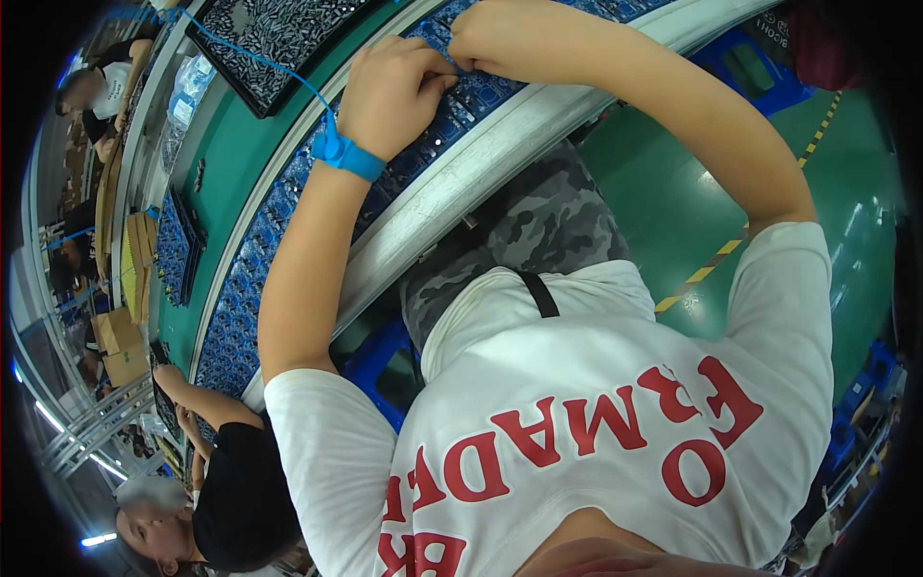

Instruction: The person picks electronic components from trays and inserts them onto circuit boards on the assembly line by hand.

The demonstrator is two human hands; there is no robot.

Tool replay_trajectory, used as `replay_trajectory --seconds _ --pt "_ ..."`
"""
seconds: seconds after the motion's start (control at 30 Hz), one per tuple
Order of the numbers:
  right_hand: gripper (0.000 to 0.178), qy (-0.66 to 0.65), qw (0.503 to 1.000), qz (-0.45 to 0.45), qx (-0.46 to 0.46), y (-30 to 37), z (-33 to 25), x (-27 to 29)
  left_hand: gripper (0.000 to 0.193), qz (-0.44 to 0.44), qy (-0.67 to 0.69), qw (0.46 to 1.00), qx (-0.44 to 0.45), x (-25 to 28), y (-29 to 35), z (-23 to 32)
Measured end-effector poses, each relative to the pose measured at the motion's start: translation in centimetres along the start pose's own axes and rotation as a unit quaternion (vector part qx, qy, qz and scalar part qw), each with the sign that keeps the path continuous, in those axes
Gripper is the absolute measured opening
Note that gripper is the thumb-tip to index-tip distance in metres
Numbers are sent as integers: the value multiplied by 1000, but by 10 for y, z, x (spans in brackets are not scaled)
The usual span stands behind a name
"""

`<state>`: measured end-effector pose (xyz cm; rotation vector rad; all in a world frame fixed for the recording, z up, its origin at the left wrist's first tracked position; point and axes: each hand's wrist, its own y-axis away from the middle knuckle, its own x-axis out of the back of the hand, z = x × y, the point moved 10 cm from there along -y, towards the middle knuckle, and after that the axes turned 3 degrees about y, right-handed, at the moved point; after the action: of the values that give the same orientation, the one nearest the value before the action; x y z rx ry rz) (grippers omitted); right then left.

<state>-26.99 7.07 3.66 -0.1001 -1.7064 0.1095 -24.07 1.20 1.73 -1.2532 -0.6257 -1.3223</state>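
Note:
Blue circuit boards (245, 313) lie in a long row along the conveyor line, running under both of my hands. My left hand (396, 94), with a blue wrist strap (348, 157) and its thin blue cord around the wrist, is closed over the boards, its thumb and fingers curled together. Just to its right, my right hand (486, 40) is closed too, with the fingertips bent down at the boards. Whatever either hand pinches is hidden or too small to name. The hands are close together near the top of the view.
Beyond the line, a black tray (260, 58) full of small metallic parts sits on a green surface (216, 183). Stacked blue boards (176, 245) stand farther left. A pale metal rail (433, 207) edges the near side. A co-worker in black (245, 490) works at lower left.

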Motion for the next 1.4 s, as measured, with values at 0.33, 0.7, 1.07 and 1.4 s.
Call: replay_trajectory --seconds 0.33,0.7,1.07,1.4 --pt "13 -28 999 -14 -20 -2 3 -1 9 -10 1 1000 -2 -1 -1 -2" --pt "12 -5 999 -36 -35 2 6 -3 19 -155 97 983 8 6 -41 -41" --pt "11 -39 998 55 15 2 1 5 33 -31 -301 928 218 68 -16 -184" --pt "12 -66 997 23 -15 -1 3 1 23 98 -30 976 192 80 0 -135"
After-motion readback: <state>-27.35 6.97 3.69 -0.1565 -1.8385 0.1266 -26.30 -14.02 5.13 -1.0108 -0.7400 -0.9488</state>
